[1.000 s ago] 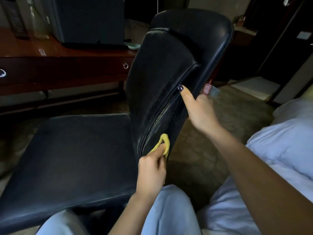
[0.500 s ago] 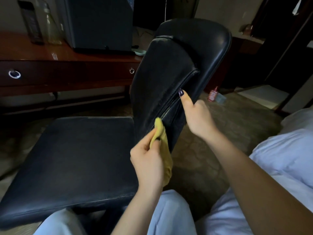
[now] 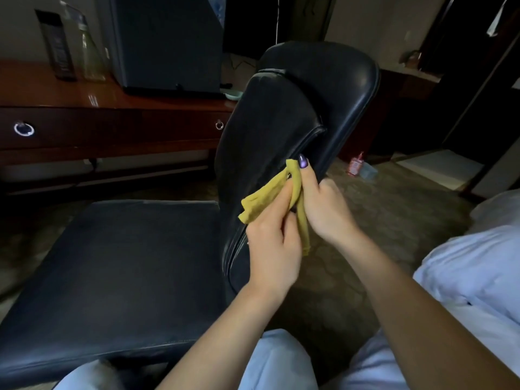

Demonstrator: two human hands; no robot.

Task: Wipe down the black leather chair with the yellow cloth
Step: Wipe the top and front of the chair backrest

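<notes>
At the backrest edge, the yellow cloth point(image 3: 267, 197) is held against the black leather chair point(image 3: 126, 263)
It is pinched by the left hand point(image 3: 271, 249); the edge is gripped by the right hand point(image 3: 323, 212)

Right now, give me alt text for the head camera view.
A person's left hand holds a yellow cloth against the backrest edge of a black leather chair, while the right hand grips that edge beside it. A wooden desk stands behind.

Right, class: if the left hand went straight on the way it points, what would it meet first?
Probably the right hand, whose thumb lies on the chair backrest just beyond the yellow cloth; depth is unclear.
</notes>
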